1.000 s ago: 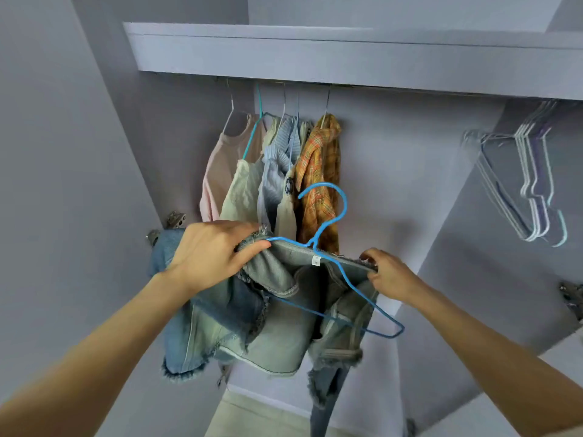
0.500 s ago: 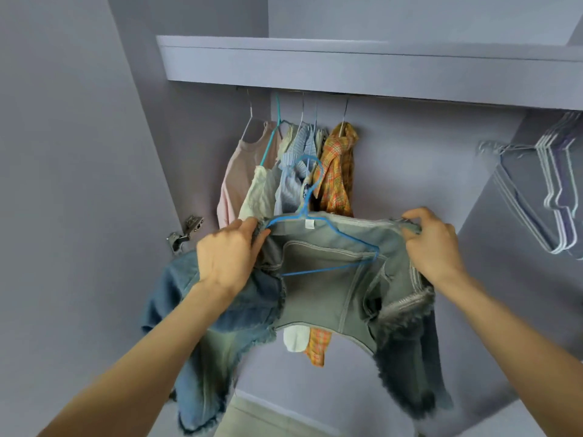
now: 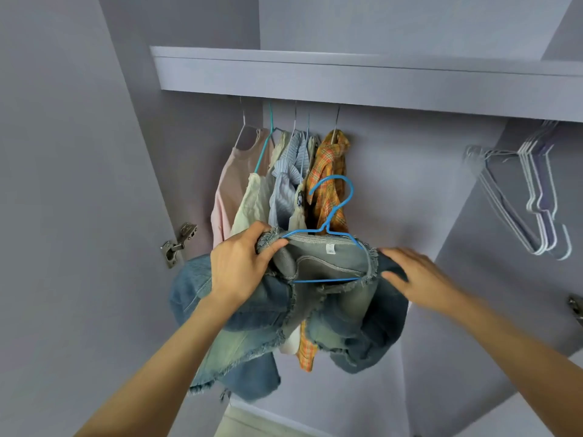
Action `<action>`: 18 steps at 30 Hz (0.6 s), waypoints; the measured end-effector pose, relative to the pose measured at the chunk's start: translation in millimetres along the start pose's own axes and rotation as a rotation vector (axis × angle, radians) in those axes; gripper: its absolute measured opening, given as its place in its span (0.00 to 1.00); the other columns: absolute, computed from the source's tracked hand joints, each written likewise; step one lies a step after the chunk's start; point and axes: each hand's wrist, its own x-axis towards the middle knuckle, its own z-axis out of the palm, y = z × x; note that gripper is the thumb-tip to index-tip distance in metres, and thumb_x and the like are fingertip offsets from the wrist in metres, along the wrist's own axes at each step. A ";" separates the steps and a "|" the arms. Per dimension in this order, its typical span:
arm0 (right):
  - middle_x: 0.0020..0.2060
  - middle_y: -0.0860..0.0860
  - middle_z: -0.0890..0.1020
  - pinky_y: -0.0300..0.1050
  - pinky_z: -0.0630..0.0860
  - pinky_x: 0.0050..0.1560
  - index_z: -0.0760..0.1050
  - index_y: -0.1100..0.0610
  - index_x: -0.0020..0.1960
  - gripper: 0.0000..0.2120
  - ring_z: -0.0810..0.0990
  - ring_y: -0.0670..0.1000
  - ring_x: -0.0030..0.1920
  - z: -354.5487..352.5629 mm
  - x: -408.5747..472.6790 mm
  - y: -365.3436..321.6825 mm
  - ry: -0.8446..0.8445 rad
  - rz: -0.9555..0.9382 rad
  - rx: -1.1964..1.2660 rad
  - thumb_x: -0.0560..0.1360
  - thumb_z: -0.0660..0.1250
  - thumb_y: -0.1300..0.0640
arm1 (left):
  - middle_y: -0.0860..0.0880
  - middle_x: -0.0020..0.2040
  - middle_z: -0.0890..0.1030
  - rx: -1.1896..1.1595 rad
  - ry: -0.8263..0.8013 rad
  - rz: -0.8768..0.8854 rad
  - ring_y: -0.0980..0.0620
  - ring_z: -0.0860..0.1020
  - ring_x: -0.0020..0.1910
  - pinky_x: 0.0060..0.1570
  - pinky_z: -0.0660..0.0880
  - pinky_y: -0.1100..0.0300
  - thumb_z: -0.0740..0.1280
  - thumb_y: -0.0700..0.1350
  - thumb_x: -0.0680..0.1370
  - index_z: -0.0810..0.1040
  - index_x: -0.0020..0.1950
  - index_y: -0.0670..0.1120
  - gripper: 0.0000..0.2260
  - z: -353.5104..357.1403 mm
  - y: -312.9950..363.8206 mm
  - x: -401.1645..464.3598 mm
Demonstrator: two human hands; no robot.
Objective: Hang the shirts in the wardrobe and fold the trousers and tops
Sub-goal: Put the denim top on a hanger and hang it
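the left hand (image 3: 238, 266) grips the frayed blue denim jacket (image 3: 315, 310) on a thin blue wire hanger (image 3: 331, 228), held below the hanging shirts (image 3: 284, 184). the right hand (image 3: 419, 275) lies flat on it, fingers straight.

Hung shirts (image 3: 284, 184) crowd the rail's left part. Open space lies between them and the spare hangers (image 3: 536, 197) on the right.
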 end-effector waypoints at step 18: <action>0.27 0.53 0.77 0.39 0.67 0.20 0.82 0.59 0.44 0.23 0.77 0.53 0.24 19.3 -15.5 -28.6 0.477 -0.187 -0.349 0.52 0.73 0.76 | 0.40 0.54 0.76 0.498 -0.725 -0.273 0.37 0.76 0.52 0.45 0.71 0.49 0.57 0.33 0.75 0.70 0.59 0.42 0.14 5.6 -60.8 7.7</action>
